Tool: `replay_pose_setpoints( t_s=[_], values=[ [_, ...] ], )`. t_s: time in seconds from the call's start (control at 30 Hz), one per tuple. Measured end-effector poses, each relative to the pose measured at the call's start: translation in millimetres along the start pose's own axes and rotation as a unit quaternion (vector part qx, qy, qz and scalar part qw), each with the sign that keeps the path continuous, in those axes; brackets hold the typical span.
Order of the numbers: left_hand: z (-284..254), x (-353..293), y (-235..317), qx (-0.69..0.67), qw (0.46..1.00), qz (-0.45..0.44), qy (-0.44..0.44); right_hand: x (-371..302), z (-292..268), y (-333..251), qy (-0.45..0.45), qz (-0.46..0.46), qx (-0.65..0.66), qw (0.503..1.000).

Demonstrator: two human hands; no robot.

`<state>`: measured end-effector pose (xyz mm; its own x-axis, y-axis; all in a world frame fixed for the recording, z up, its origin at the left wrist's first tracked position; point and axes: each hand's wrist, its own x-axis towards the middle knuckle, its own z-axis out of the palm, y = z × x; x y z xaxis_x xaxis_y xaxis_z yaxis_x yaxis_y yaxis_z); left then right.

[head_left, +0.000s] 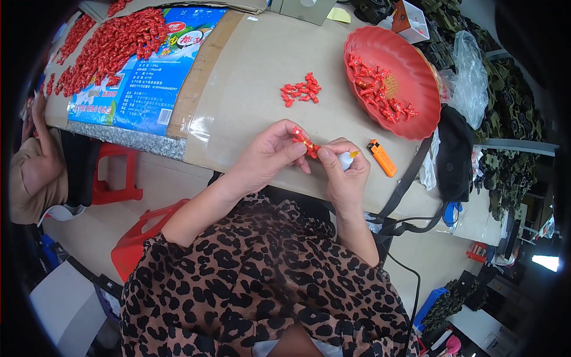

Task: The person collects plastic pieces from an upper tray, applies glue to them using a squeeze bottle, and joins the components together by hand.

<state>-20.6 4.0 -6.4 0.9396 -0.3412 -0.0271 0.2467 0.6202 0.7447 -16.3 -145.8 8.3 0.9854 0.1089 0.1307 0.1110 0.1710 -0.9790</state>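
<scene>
left hand [276,149] pinches glossy red knobbly plastic-looking piece [299,135] by tabletop's [238,101] near edge; we'd best steady it lightly.

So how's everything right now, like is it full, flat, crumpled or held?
Red piece: held in left hand
White bottle: held in right hand, tilted
Red bowl: partly filled
Orange lighter: lying down, unlit
Small red cluster: loosely spread
Blue printed sheet: flat, partly covered
Clear plastic bag: crumpled
</scene>
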Motion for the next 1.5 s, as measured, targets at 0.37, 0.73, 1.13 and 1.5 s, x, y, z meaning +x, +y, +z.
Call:
replay_pose_setpoints(
  t_s=[0.37,0.73,1.13,1.5],
  values=[
    [-1,0,-1,0.025,1.000,0.006,-0.001,3,-4,-5,-0.022,0.028,-0.014,0.999],
    [2,0,-2,0.028,0.999,0.019,0.022,11,-7,-23,-0.048,0.170,0.011,0.984],
    [12,1,8,0.125,0.991,-0.042,0.023,6,-9,-8,-0.032,0.089,0.037,0.995],
    [4,-3,6,0.091,0.993,-0.071,-0.014,0,-8,0,-0.045,0.040,-0.016,0.998]
  ],
)
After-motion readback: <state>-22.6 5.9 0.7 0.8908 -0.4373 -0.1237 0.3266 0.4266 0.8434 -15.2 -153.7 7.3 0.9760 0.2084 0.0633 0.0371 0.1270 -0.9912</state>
